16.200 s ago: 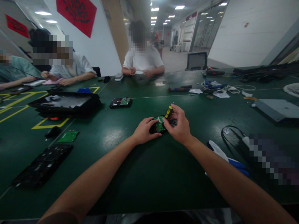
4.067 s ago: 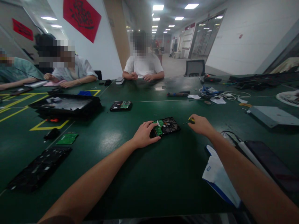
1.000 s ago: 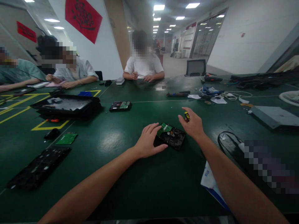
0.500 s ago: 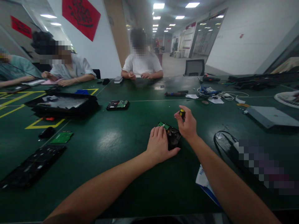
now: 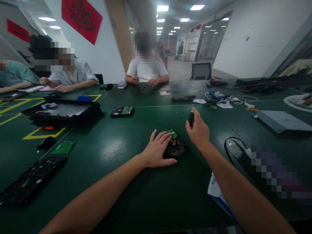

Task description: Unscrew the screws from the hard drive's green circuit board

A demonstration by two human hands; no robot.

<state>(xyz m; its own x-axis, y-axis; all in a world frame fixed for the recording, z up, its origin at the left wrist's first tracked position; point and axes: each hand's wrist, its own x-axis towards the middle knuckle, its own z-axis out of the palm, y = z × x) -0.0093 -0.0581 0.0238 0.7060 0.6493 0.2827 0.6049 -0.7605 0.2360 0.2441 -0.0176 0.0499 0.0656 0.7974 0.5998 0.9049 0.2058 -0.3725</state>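
Observation:
A black hard drive [image 5: 177,146] with a green circuit board lies on the green table [image 5: 136,195] in front of me. My left hand [image 5: 157,151] rests on its left side with the fingers spread flat over it. Just to the right and slightly above the drive, my right hand [image 5: 198,131] is closed around a small screwdriver [image 5: 191,118] with a dark handle, held upright. The screwdriver's tip is hidden by my fingers.
A second hard drive [image 5: 122,111] lies further back. A black tray [image 5: 60,110], a green board [image 5: 62,148] and a black panel [image 5: 29,180] sit at the left. A white and blue glove [image 5: 216,191] and a black cable [image 5: 234,148] lie at the right. Other people sit across the table.
My left hand has slid back to the drive's left side and spread its fingers. My right hand stays raised beside the drive with the screwdriver, shifted slightly right.

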